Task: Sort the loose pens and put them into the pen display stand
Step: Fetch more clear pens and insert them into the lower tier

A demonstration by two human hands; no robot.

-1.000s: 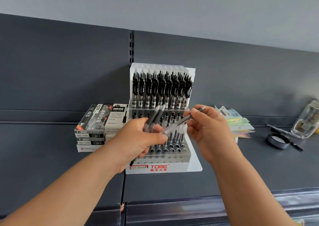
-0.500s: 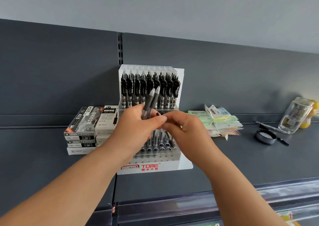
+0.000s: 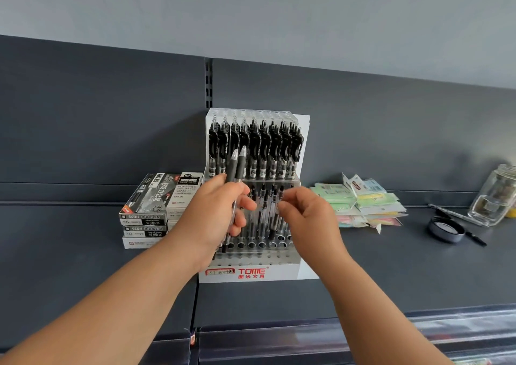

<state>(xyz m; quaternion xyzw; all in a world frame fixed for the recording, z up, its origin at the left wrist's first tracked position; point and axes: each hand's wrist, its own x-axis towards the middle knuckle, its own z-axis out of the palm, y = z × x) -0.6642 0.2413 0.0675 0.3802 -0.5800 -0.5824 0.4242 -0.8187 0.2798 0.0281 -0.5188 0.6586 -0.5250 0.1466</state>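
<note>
Head view: two loose pens (image 3: 237,166) are gripped upright in the left hand (image 3: 212,219), fingers curled round the barrels, in front of the pen display stand (image 3: 279,274). The right hand (image 3: 310,222) is curled at the lower-row pens (image 3: 264,219); whether one is pinched cannot be told. The stand is set on a dark shelf (image 3: 377,267), upper row filled.

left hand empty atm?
No, the left hand grips a few pens, dark ends pointing up, in front of the pen display stand.
</note>
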